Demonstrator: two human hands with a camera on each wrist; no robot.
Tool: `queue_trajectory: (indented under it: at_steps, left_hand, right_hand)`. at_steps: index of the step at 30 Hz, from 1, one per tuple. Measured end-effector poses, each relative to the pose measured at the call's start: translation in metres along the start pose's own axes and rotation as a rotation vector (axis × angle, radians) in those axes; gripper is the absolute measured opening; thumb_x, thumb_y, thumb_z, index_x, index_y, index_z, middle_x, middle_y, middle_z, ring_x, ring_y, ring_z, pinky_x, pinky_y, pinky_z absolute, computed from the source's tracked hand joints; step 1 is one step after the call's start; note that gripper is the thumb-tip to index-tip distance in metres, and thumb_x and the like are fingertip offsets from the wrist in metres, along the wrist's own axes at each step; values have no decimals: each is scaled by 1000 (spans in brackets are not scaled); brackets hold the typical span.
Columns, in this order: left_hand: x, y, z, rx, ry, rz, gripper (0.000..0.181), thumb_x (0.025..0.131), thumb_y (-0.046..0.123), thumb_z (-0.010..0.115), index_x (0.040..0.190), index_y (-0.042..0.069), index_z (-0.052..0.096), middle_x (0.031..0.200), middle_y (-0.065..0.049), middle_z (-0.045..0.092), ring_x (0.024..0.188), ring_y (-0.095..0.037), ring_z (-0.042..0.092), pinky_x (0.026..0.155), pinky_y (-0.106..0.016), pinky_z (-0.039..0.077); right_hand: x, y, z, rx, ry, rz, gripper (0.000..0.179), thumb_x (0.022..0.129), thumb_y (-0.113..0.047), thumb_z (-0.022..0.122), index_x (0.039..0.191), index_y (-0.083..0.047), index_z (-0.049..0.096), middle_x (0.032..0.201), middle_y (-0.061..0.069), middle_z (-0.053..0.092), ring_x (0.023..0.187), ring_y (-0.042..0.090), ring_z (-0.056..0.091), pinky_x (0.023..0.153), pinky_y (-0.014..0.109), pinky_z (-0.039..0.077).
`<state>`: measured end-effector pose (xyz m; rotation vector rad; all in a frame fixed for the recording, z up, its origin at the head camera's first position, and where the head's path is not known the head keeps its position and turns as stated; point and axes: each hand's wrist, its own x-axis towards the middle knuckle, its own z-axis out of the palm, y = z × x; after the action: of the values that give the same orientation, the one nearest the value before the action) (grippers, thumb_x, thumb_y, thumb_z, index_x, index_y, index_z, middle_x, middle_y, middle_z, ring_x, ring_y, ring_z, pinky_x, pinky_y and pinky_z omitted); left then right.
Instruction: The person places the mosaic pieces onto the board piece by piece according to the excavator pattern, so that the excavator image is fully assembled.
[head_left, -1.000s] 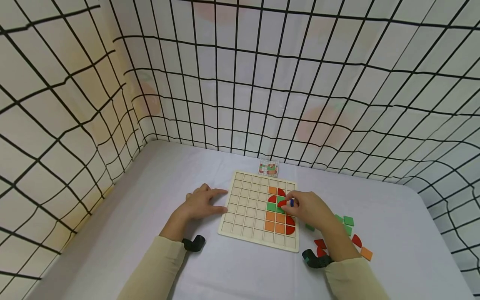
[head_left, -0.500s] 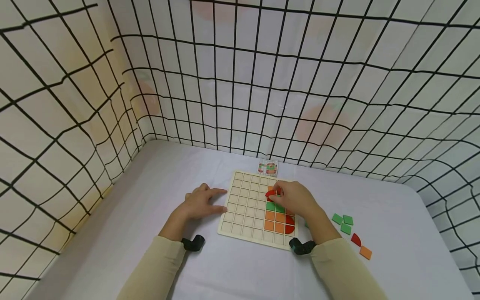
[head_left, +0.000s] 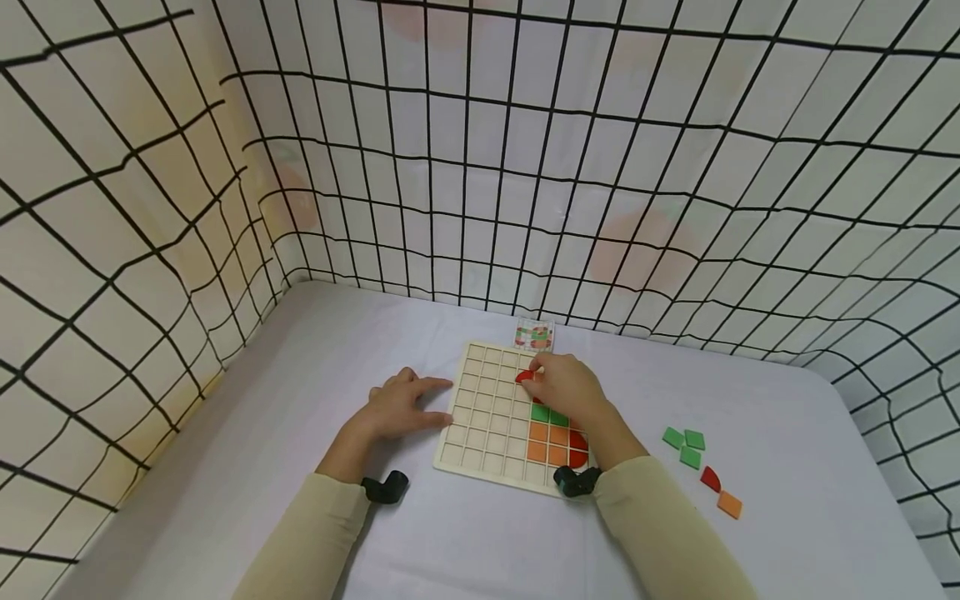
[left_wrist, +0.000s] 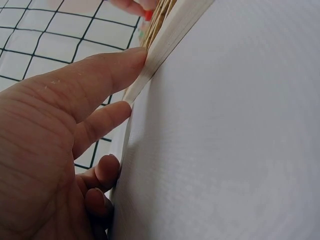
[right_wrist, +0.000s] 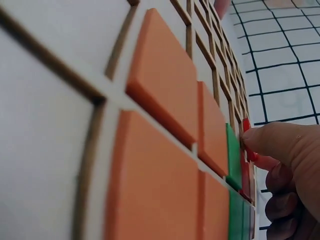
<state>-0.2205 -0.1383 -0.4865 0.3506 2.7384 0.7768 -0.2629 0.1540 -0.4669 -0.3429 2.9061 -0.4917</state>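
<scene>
My right hand (head_left: 568, 390) is over the upper part of a pale wooden grid board (head_left: 478, 408), pinching a red rounded tile (head_left: 523, 377) between thumb and fingers. In the right wrist view the pinched tile stands close to the grid cells, beyond the orange tiles (right_wrist: 162, 75). Green tiles (head_left: 550, 414), orange tiles and red tiles (head_left: 578, 450) lie in cells along the board's right side; my right hand hides some of them. My left hand (head_left: 401, 407) has its thumb and forefinger stretched to the board's left edge, touching it, as the left wrist view shows.
Right of the board lie loose green tiles (head_left: 690, 456), a red quarter-round tile (head_left: 710, 478) and an orange square tile (head_left: 730, 504). A small patterned card (head_left: 534, 334) is behind the board. Black wire mesh (head_left: 420, 192) rises along the table's back and sides.
My right hand has carried the red tile leftward and away from me, from the board's right side to its upper middle. My left hand stays at the left edge.
</scene>
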Motion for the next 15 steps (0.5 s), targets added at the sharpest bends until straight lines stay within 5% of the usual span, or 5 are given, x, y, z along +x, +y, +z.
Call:
queue_trajectory:
  at_steps: [10, 15]
  left_hand:
    - [-1, 0, -1, -3, 10, 9, 65, 85, 54, 76, 143, 30, 60, 101, -4, 52, 86, -19, 46, 75, -38, 28]
    - [-1, 1, -1, -5, 5, 9, 65, 85, 53, 75, 143, 29, 60, 102, -4, 52, 87, -19, 46, 75, -38, 29]
  right_hand:
    - [-3, 3, 3, 40, 0, 57, 35, 95, -39, 69, 119, -14, 69, 83, -3, 73, 71, 17, 57, 65, 32, 45]
    - [-4, 3, 3, 68, -7, 44, 34, 97, -41, 67, 120, -16, 67, 69, -2, 65, 63, 17, 52, 59, 31, 40]
